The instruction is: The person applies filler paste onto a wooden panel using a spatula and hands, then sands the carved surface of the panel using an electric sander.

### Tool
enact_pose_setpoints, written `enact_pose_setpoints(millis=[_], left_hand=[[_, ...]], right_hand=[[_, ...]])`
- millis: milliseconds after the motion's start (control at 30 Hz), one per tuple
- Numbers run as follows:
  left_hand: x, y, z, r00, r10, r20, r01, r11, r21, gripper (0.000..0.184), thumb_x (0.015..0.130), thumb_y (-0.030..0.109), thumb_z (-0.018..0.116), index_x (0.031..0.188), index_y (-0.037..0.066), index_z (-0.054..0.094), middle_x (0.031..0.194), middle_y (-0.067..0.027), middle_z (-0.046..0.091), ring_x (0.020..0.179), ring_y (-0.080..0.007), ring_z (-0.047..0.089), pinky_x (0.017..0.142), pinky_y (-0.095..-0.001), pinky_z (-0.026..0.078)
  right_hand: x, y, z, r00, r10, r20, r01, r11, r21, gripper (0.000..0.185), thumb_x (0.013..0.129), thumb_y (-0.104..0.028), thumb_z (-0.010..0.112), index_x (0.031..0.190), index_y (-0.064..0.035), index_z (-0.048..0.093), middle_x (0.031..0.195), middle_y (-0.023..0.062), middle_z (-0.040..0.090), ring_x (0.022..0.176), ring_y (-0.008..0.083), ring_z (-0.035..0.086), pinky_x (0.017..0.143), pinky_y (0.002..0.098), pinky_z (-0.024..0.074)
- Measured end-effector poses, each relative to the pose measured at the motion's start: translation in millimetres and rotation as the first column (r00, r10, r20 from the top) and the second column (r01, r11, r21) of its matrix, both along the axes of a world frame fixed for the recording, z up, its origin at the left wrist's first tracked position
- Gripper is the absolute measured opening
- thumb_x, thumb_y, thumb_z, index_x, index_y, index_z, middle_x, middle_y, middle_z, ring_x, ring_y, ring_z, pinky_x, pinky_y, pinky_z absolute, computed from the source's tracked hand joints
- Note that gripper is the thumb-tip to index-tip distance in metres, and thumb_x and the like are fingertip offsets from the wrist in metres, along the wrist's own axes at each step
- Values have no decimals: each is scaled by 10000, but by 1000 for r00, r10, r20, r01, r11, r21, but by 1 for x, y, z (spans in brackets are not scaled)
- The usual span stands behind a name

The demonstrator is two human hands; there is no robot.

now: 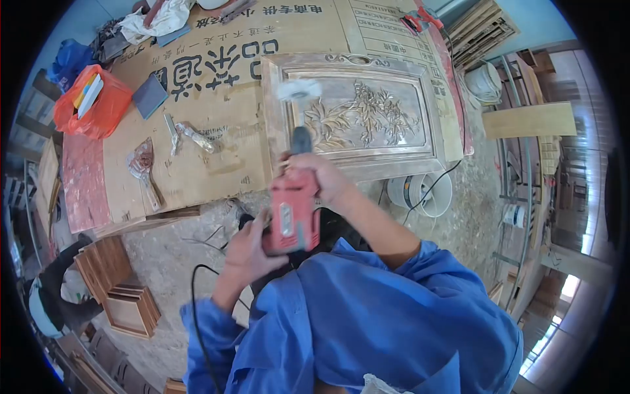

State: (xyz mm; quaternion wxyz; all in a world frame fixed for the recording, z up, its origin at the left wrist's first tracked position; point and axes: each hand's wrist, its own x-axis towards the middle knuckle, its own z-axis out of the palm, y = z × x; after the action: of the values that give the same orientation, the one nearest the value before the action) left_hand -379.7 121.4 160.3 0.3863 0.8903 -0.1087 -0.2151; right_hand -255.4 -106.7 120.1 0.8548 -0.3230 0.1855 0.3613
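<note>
A red power drill (287,213) is held in both my hands, its dark chuck (301,140) pointing away from me. My left hand (248,253) grips the rear and handle side of the body. Around the front, near the chuck, my right hand (320,175) is closed. At the drill's far end a whitish round attachment (298,89) is blurred, over the left part of a carved wooden panel (279,118). Raised flowers and leaves (371,118) cover the panel's centre. I cannot tell whether the attachment touches the wood.
Cardboard (230,151) covers the table. On its left lie a scraper (143,167), smaller tools (197,136), a dark sheet (150,95) and a red plastic bag (92,108). White buckets (433,196) stand below the table edge. A black cable (194,295) hangs by my left arm.
</note>
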Motion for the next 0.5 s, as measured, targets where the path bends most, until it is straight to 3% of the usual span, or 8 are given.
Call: enact_pose_setpoints(millis=[33, 100, 167, 200, 267, 433, 500], left_hand=[[5, -23, -14, 1000, 1, 2, -1, 1000, 15, 889, 679, 393, 891, 1387, 7, 518, 1084, -231, 687, 876, -403, 695, 790, -446, 564], [11, -74, -41, 979, -96, 180, 46, 964, 263, 631, 748, 334, 819, 1235, 7, 587, 977, -213, 683, 752, -406, 682, 684, -469, 549], [29, -106, -27, 944, -124, 305, 18, 945, 328, 371, 771, 197, 738, 1068, 14, 609, 877, -198, 672, 657, -416, 655, 600, -491, 519], [37, -115, -26, 948, -124, 293, 19, 942, 336, 371, 771, 197, 738, 1068, 14, 609, 877, -198, 672, 657, -416, 655, 600, -491, 519], [64, -126, -29, 921, -208, 329, 77, 926, 369, 307, 740, 110, 682, 1023, 12, 617, 842, -198, 675, 644, -417, 655, 582, -494, 515], [105, -129, -75, 918, -240, 317, 80, 892, 445, 267, 798, 206, 717, 968, 33, 605, 857, -199, 679, 682, -421, 662, 568, -493, 511], [111, -118, -54, 985, -129, 113, 65, 891, 449, 255, 762, 98, 659, 1001, 17, 627, 842, -181, 696, 705, -411, 700, 644, -492, 553]], right_hand=[[6, -25, -8, 1000, -14, 15, 14, 999, -51, 316, 895, -122, 646, 1193, -16, 632, 948, 102, 714, 780, 221, 705, 820, 361, 573], [16, -67, -5, 999, -34, 39, 40, 986, -165, 318, 915, -172, 671, 1196, -28, 638, 942, 99, 716, 783, 219, 711, 802, 355, 571], [23, -96, -16, 985, -103, 141, 149, 916, -373, 326, 918, -214, 706, 1186, -38, 646, 933, 89, 711, 758, 187, 687, 760, 307, 554], [21, -105, -21, 986, -101, 129, 142, 920, -366, 326, 918, -214, 706, 1186, -38, 646, 933, 89, 711, 758, 187, 687, 760, 307, 554], [29, -109, -12, 952, -73, 297, 258, 715, -650, 346, 895, -244, 749, 1152, -29, 662, 916, 85, 713, 740, 163, 658, 725, 270, 531], [89, -92, -40, 962, 27, 272, 197, 622, -758, 324, 872, -226, 759, 1101, -13, 674, 902, 95, 719, 742, 147, 642, 693, 254, 519], [98, -62, -46, 966, 51, 255, 181, 570, -802, 336, 857, -206, 740, 1105, 15, 690, 894, 109, 725, 720, 154, 642, 653, 269, 526]])
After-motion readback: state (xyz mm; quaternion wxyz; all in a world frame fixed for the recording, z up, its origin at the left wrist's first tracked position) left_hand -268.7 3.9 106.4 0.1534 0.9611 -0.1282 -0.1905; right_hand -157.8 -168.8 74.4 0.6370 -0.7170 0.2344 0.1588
